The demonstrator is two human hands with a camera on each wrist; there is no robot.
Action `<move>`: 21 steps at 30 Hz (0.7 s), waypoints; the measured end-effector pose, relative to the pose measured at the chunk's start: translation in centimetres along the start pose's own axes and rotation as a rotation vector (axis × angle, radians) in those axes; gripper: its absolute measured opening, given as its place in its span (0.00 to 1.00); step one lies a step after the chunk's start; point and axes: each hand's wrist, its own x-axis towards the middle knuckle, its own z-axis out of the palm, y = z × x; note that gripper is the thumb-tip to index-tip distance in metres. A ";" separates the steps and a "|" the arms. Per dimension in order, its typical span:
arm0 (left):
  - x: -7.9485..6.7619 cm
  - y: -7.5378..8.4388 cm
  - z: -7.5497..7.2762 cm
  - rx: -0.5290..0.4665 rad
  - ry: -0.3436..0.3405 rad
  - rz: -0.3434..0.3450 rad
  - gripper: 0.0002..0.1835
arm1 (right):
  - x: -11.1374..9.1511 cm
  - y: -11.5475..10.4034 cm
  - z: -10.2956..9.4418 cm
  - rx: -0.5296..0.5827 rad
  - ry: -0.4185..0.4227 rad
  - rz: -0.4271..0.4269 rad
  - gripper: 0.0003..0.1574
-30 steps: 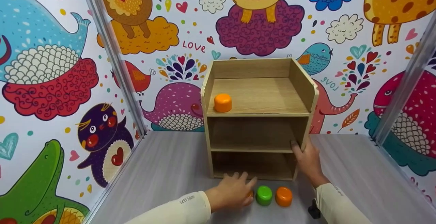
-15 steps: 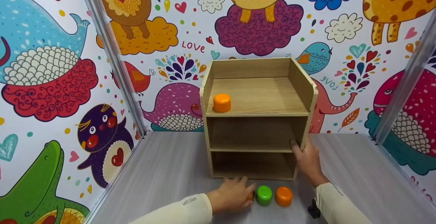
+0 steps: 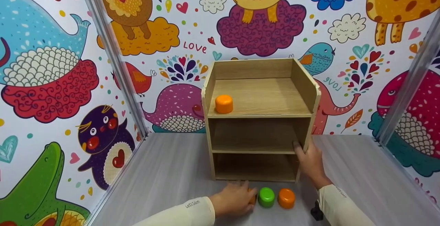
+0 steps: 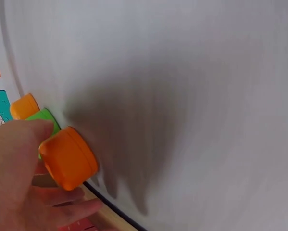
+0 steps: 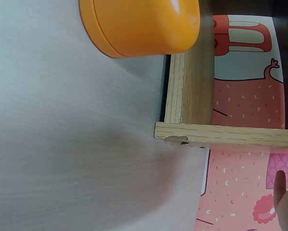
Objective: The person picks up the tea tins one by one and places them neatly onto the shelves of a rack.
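In the head view, my left hand (image 3: pixel 233 198) is at the front of the small wooden shelf (image 3: pixel 260 115). Its thumb and fingers hold a short, rounded orange plastic cap-like cylinder (image 4: pixel 69 158), partly hidden by the hand in the head view. Beside it on the table stand a green cylinder (image 3: pixel 266 197) of the same kind and another orange cylinder (image 3: pixel 286 198). My right hand (image 3: pixel 311 161) grips the shelf's right side panel, thumb on the inner side and fingers outside. A further orange cylinder (image 3: pixel 224 104) sits at the front left of the shelf's top level.
The shelf has two compartments below its top level. It stands on a grey table (image 3: pixel 172 164), enclosed by cartoon-printed walls (image 3: pixel 192 23) with metal posts at the corners. A small black object (image 3: pixel 316 211) lies by the right wrist.
My left hand has shifted slightly down and its fingers have drawn in, so more of the orange cylinder shows. The right hand stays on the shelf's side.
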 end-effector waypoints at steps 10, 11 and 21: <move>0.4 0.3 0.9 -0.014 0.012 -0.017 0.24 | -0.1 -0.3 -0.2 -0.007 -0.010 0.011 0.39; 0.4 0.4 1.0 -0.009 0.018 -0.020 0.24 | -0.1 -0.3 -0.2 -0.005 -0.014 0.014 0.39; 0.6 0.6 1.6 0.021 0.060 -0.038 0.22 | -0.1 -0.2 -0.2 -0.022 -0.028 0.036 0.39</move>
